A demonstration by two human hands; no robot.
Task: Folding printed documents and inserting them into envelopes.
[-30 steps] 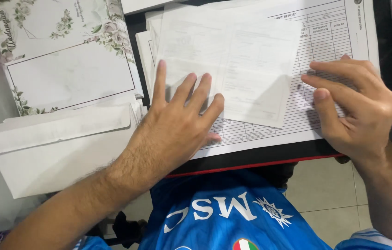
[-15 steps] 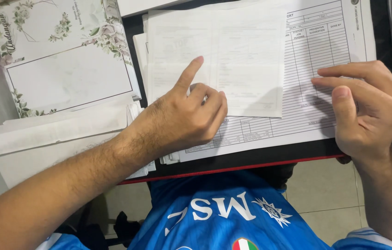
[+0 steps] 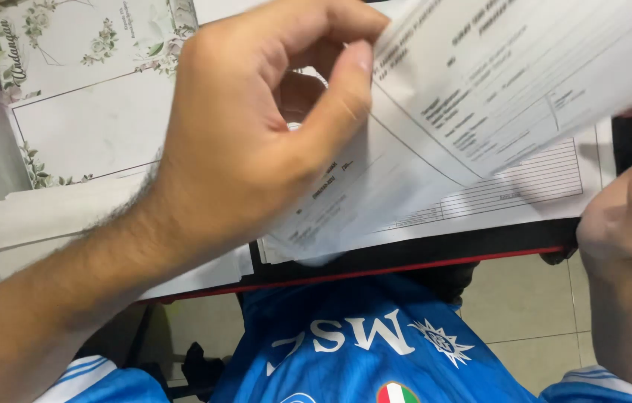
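The right hand (image 3: 629, 216) is cut off at the edge; the lifted sheet (image 3: 495, 89) is blurred.

A white printed form sheet (image 3: 480, 97) is lifting off the table, tilting and curling, pinched at its left edge. Its lower corner is hanging over a ruled form (image 3: 525, 190) lying flat beneath.

One head-worn camera is looking steeply down at close range, facing the desk edge (image 3: 420, 265); the left hand (image 3: 256, 142) gripping the sheet (image 3: 480, 97) is filling mid-frame.
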